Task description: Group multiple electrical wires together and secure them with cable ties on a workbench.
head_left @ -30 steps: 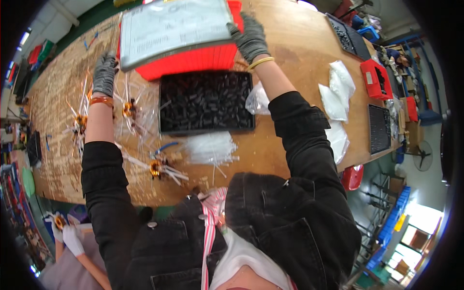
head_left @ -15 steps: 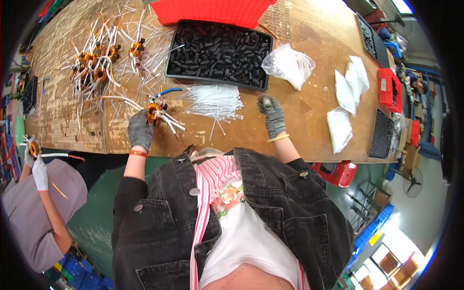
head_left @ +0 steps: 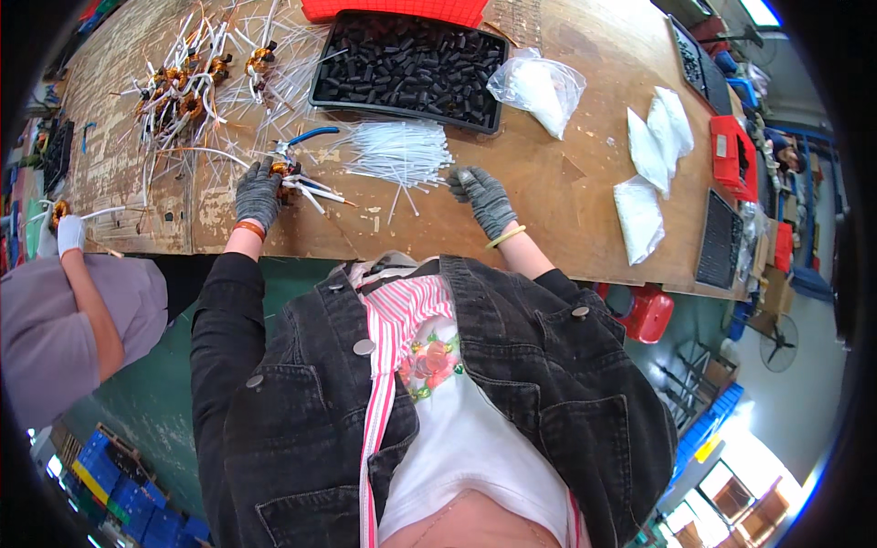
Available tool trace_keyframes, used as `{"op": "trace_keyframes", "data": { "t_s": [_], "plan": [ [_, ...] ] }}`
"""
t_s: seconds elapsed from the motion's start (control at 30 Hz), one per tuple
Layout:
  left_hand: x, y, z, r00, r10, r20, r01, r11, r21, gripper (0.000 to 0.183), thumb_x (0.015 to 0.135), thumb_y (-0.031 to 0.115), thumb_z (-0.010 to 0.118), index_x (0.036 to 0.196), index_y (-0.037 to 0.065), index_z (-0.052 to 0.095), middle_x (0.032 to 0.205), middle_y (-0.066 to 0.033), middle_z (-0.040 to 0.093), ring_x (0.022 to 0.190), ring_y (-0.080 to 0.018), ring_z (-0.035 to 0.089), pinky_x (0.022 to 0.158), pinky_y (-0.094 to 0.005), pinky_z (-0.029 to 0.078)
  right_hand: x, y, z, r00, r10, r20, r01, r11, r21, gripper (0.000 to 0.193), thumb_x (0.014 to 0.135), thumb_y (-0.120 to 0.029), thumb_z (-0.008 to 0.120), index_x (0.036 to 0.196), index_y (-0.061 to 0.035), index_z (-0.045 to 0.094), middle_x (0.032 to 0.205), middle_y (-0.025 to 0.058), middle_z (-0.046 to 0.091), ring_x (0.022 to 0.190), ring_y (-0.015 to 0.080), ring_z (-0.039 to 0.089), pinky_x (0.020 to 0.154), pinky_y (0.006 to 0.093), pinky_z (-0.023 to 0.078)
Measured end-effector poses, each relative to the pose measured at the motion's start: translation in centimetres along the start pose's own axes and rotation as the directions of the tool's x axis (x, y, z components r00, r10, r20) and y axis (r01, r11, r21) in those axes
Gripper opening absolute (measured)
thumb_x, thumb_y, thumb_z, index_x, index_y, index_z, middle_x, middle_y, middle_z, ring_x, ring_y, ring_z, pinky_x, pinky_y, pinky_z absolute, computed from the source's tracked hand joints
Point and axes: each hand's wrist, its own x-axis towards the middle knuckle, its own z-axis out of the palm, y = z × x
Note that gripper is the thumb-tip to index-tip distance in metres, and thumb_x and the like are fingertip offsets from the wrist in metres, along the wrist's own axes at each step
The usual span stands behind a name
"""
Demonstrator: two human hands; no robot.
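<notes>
My left hand point(head_left: 258, 194), in a grey glove, is closed around a copper-wound ring coil point(head_left: 285, 173) with thick white leads. A blue-handled hand tool point(head_left: 311, 136) lies right beside the coil, its far end partly hidden there. My right hand point(head_left: 482, 198), also gloved in grey, is just off the right ends of a pile of white cable ties point(head_left: 395, 153). Its fingers are bent but slightly apart, and nothing shows between them.
Behind the ties stands a black tray point(head_left: 315, 96) of small black pieces, with a red bin point(head_left: 402, 7) beyond. More coils point(head_left: 187, 87) lie at the left. Plastic bags point(head_left: 546, 96) and white packets point(head_left: 639, 215) lie right. A co-worker's white-gloved hand point(head_left: 70, 233) holds another coil.
My right hand has come left, closer to the cable ties. The left hand still holds the coil. The whole view has shifted, and the co-worker's hands have moved nearer the table.
</notes>
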Motion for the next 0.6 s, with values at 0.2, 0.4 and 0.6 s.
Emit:
{"op": "trace_keyframes", "data": {
  "t_s": [0.2, 0.4, 0.6],
  "plan": [
    [-2.6, 1.8, -5.9, 0.955, 0.113, -0.276, -0.154, 0.979, -0.133, 0.045, 0.061, 0.019, 0.07, 0.103, 0.009, 0.057, 0.123, -0.0139, 0.045, 0.112, -0.0332, 0.042, 0.096, -0.044, 0.032, -1.3, 1.8, -0.6, 0.992, 0.123, -0.009, -0.122, 0.991, 0.048, 0.031, 0.09, -0.028, 0.047, 0.105, -0.0025, 0.056, 0.094, 0.0078, 0.062, 0.08, 0.0143, 0.059, 0.068, 0.0263, 0.048],
    [-5.6, 5.7, -14.0, 0.861, 0.129, -0.491, -0.28, 0.927, -0.249, 0.037, 0.067, 0.011, 0.063, 0.102, 0.004, 0.054, 0.101, -0.0158, 0.052, 0.096, -0.0322, 0.048, 0.086, -0.0418, 0.037, -2.9, 5.0, 3.5, 0.967, 0.237, 0.098, -0.251, 0.953, 0.17, 0.036, 0.086, -0.024, 0.054, 0.115, -0.0039, 0.049, 0.099, 0.0097, 0.061, 0.082, 0.018, 0.059, 0.07, 0.0285, 0.049],
    [-6.4, 6.3, -16.9, 0.719, 0.087, -0.689, -0.459, 0.804, -0.378, 0.038, 0.067, 0.017, 0.064, 0.102, 0.003, 0.052, 0.106, -0.0159, 0.049, 0.099, -0.0319, 0.045, 0.085, -0.0462, 0.033, -4.7, 0.4, 14.3, 0.913, -0.162, 0.375, 0.125, 0.985, 0.123, 0.085, 0.073, -0.028, 0.071, 0.137, -0.0101, 0.018, 0.123, 0.016, 0.044, 0.1, 0.021, 0.051, 0.085, 0.0327, 0.043]
  ]
}}
